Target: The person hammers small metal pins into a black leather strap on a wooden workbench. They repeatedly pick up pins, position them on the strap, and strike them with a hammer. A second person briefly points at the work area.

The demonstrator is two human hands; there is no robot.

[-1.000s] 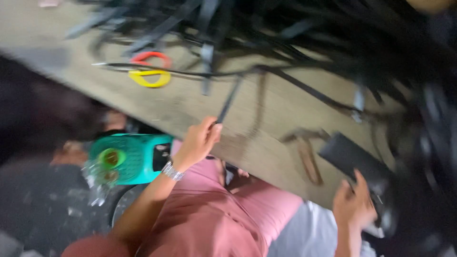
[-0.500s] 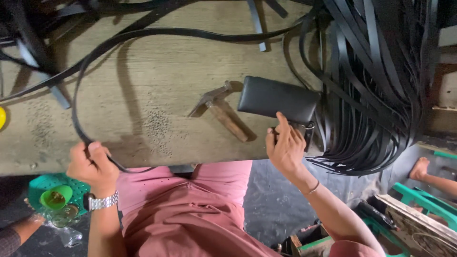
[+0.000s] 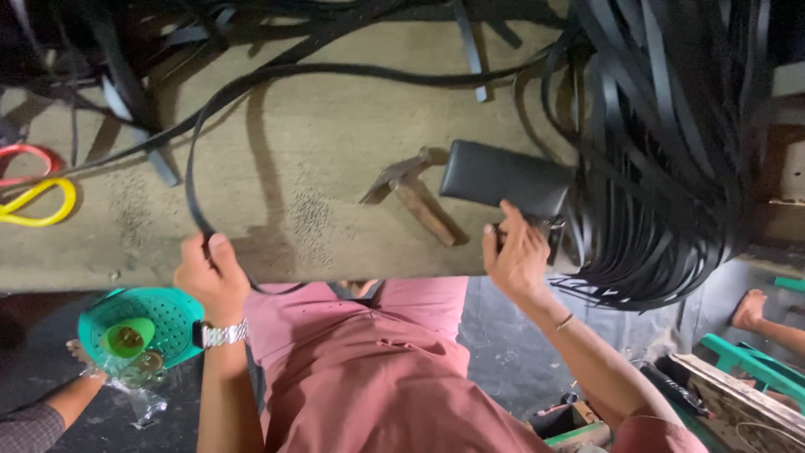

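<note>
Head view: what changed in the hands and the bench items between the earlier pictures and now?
The left hand went from the bench edge to gripping the black strap. The right hand slid from the black pad's outer end to its near edge. In the last half second, hands, pad and hammer kept their places.
</note>
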